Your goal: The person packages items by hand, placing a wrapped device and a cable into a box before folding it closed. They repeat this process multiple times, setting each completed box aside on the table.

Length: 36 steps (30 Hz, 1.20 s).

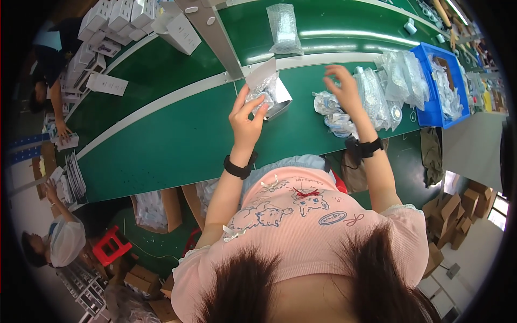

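Observation:
My left hand (247, 125) is closed around the near left side of an open white box (281, 92), its fingers lying against a clear plastic bag (263, 89) in the box mouth. What the bag contains is hard to make out. The box stands on the green bench with its flap raised. To the right, my right hand (344, 90) is raised with its fingers apart and holds nothing. Below and beside it lies a heap of small clear bags (336, 119) with pale parts inside. Several bubble-wrapped packs (374, 97) are just right of that hand.
A blue bin (422, 103) with wrapped items stands at the bench's right end. One bubble-wrapped pack (284, 29) lies beyond the metal post (219, 40). White boxes (119, 16) are stacked far left, where two people work. Open cartons (171, 210) sit below the bench edge.

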Available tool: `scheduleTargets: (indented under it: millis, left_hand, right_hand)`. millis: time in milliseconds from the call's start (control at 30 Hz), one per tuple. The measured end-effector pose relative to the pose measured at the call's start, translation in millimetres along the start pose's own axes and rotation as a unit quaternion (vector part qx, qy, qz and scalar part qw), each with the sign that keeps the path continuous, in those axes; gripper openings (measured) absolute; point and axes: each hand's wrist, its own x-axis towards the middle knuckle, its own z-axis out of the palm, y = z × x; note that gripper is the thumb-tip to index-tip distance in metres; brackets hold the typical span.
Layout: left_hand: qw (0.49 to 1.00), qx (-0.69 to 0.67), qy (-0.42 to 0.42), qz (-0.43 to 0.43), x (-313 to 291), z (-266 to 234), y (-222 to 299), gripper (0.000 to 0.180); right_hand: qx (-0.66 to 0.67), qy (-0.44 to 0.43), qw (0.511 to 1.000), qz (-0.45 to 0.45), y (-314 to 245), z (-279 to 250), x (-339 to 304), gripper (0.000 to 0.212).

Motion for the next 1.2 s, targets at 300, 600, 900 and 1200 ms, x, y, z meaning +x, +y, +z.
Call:
scheduleTargets:
  millis: [300, 600, 900, 1200]
  left_hand:
    - [0.999, -0.022, -0.010, -0.022, 0, 0, 2, 0.022]
    - [0.999, -0.028, -0.019, 0.017, -1, -3, -4, 0.022]
    - [0.990, 0.132, -0.045, 0.030, 8, 6, 6, 0.016]
    - [0.993, 0.109, -0.036, 0.011, 17, 2, 8, 0.013]
  right_hand:
    - [-0.033, -0.112, 0.978, -0.171, -78, 43, 12, 0.037]
    - [-0.053, -0.111, 0.970, -0.207, -60, 41, 6, 0.024]
    - [-0.031, -0.169, 0.984, 0.044, 11, -15, -34, 0.031]
    - [-0.330, -0.290, 0.893, -0.102, 26, 0, -80, 0.028]
